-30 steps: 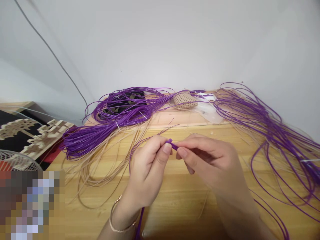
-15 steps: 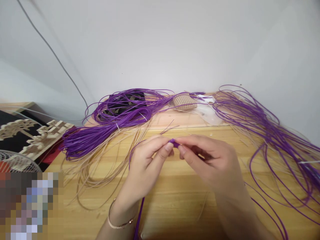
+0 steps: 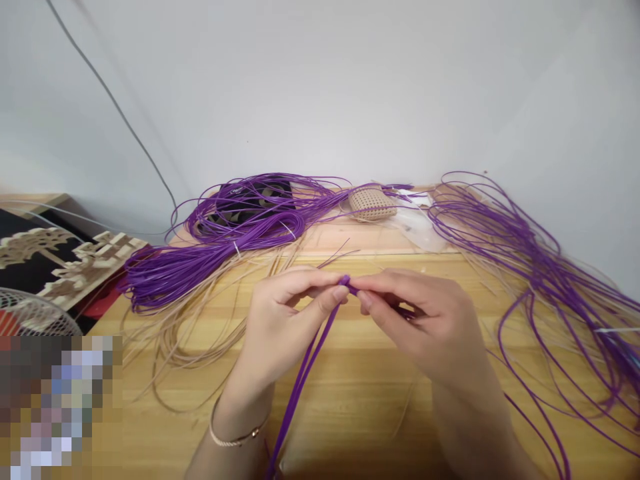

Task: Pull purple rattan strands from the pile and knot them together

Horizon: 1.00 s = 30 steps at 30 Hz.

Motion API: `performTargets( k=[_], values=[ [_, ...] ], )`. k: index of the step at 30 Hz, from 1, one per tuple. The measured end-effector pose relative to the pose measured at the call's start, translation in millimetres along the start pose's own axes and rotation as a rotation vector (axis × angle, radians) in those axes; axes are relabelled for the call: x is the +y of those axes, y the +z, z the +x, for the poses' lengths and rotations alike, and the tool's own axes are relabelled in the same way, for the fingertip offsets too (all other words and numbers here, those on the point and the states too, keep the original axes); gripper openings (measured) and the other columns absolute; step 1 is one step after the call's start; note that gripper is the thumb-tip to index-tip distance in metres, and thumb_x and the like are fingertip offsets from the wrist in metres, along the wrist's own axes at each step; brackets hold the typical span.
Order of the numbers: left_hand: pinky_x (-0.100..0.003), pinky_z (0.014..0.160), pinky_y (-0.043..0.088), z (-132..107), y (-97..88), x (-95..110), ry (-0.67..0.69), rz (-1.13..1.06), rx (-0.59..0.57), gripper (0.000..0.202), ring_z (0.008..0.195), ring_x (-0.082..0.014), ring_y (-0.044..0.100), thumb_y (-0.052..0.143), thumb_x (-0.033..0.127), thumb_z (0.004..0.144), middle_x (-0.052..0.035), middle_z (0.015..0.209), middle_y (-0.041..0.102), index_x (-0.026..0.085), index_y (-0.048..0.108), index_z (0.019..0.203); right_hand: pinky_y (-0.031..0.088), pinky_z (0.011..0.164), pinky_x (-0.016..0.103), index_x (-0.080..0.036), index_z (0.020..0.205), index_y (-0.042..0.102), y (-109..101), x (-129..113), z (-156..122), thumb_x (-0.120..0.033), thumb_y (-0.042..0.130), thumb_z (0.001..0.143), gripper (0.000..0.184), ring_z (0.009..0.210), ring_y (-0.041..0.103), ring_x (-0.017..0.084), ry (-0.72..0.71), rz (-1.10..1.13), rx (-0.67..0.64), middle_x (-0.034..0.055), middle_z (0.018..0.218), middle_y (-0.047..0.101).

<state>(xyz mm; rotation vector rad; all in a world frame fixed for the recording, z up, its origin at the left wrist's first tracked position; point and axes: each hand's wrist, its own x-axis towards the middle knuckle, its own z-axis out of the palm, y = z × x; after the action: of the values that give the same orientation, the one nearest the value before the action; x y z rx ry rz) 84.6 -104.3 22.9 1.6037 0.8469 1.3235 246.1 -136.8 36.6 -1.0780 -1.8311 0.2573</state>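
Observation:
My left hand (image 3: 283, 327) and my right hand (image 3: 420, 320) meet fingertip to fingertip over a wooden table (image 3: 350, 400). Both pinch the folded end of a purple strand (image 3: 300, 387), which runs doubled from the fingertips down toward me between my wrists. A thin bracelet circles my left wrist. A thick bundle of purple strands (image 3: 210, 260) lies to the left behind my hands. Loose purple strands (image 3: 540, 267) spread over the table's right side.
Tan strands (image 3: 185, 327) lie looped on the table's left. A small woven tan piece (image 3: 371, 203) and clear plastic sit at the back by the white wall. A fan grille (image 3: 35, 313) and a carved wooden panel (image 3: 75, 263) are off the left edge.
The purple strand now shows as a doubled length running down toward me; before, only a short end showed between the fingertips. My hands stayed close together.

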Motion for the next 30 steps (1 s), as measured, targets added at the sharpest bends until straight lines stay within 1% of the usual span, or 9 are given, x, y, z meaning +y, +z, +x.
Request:
performTargets(
  k=[5, 8, 12, 14, 19, 21, 23, 26, 30],
  values=[
    [-0.021, 0.064, 0.055, 1, -1.5, -4, -0.026, 0.01, -0.002, 0.006, 0.066, -0.0129, 0.066, 0.07, 0.018, 0.074, -0.002, 0.074, 0.072, 0.017, 0.072, 0.079, 0.045, 0.054, 0.018, -0.018, 0.09, 0.063, 1, 4, 0, -0.012, 0.057, 0.084, 0.011, 0.062, 0.06, 0.007, -0.075, -0.095, -0.016, -0.0021, 0.075, 0.067],
    [-0.019, 0.063, 0.053, 4, -1.9, -5, -0.047, 0.023, 0.009, 0.004, 0.066, -0.0118, 0.066, 0.069, 0.017, 0.074, -0.0012, 0.071, 0.071, 0.016, 0.07, 0.078, 0.047, 0.061, 0.02, -0.018, 0.098, 0.059, 5, 7, -2, -0.014, 0.056, 0.085, 0.013, 0.069, 0.061, 0.009, -0.12, -0.174, -0.03, 0.0, 0.084, 0.067],
    [-0.018, 0.059, 0.051, 5, -2.3, -6, -0.069, 0.006, 0.023, 0.004, 0.065, -0.0108, 0.064, 0.067, 0.017, 0.074, -0.0008, 0.071, 0.07, 0.016, 0.07, 0.076, 0.047, 0.082, 0.034, -0.018, 0.097, 0.059, 13, 8, -1, -0.02, 0.061, 0.083, 0.014, 0.095, 0.059, 0.02, -0.261, -0.357, -0.033, 0.0077, 0.103, 0.062],
    [-0.017, 0.057, 0.049, 5, -2.6, -7, -0.083, -0.023, 0.027, 0.004, 0.063, -0.0101, 0.063, 0.067, 0.018, 0.074, -0.0005, 0.071, 0.07, 0.016, 0.07, 0.077, 0.045, 0.086, 0.039, -0.018, 0.091, 0.061, 18, 8, 0, -0.019, 0.063, 0.082, 0.01, 0.099, 0.057, 0.023, -0.333, -0.412, -0.003, 0.0089, 0.106, 0.06],
    [-0.017, 0.054, 0.046, 5, -3.0, -7, -0.132, -0.08, 0.013, 0.004, 0.06, -0.0089, 0.06, 0.067, 0.02, 0.074, 0.0004, 0.069, 0.069, 0.017, 0.069, 0.076, 0.048, 0.08, 0.032, -0.018, 0.087, 0.062, 23, 9, 2, -0.019, 0.063, 0.082, 0.005, 0.093, 0.058, 0.017, -0.376, -0.309, 0.066, 0.0065, 0.1, 0.061],
    [-0.018, 0.057, 0.047, 6, -2.9, -7, -0.131, -0.092, 0.011, 0.005, 0.063, -0.0096, 0.061, 0.067, 0.02, 0.073, -0.0003, 0.07, 0.069, 0.016, 0.069, 0.076, 0.05, 0.076, 0.027, -0.018, 0.087, 0.062, 25, 10, 2, -0.017, 0.061, 0.083, 0.004, 0.089, 0.06, 0.015, -0.284, -0.185, 0.086, 0.0049, 0.095, 0.062],
    [-0.019, 0.059, 0.048, 7, -2.5, -8, -0.134, -0.091, -0.001, 0.006, 0.064, -0.0108, 0.061, 0.067, 0.02, 0.073, -0.0012, 0.07, 0.069, 0.015, 0.068, 0.076, 0.05, 0.065, 0.022, -0.018, 0.088, 0.061, 26, 12, 3, -0.017, 0.06, 0.084, 0.004, 0.076, 0.061, 0.011, -0.097, -0.019, 0.087, 0.0023, 0.085, 0.063],
    [-0.02, 0.058, 0.047, 9, -2.1, -9, -0.146, -0.051, -0.032, 0.007, 0.063, -0.0109, 0.06, 0.066, 0.021, 0.075, -0.0018, 0.067, 0.067, 0.014, 0.068, 0.074, 0.041, 0.044, 0.016, -0.017, 0.085, 0.061, 26, 17, 5, -0.024, 0.062, 0.083, 0.008, 0.05, 0.052, 0.006, 0.184, 0.208, 0.036, -0.0011, 0.067, 0.06],
    [-0.019, 0.057, 0.045, 11, -3.5, -10, -0.147, 0.023, -0.114, 0.011, 0.061, -0.0102, 0.058, 0.064, 0.022, 0.077, -0.0021, 0.066, 0.067, 0.014, 0.069, 0.071, 0.03, 0.035, 0.015, -0.014, 0.072, 0.059, 24, 23, 10, -0.032, 0.066, 0.078, 0.02, 0.038, 0.039, 0.003, 0.371, 0.445, -0.044, -0.0046, 0.048, 0.049]
  ],
)
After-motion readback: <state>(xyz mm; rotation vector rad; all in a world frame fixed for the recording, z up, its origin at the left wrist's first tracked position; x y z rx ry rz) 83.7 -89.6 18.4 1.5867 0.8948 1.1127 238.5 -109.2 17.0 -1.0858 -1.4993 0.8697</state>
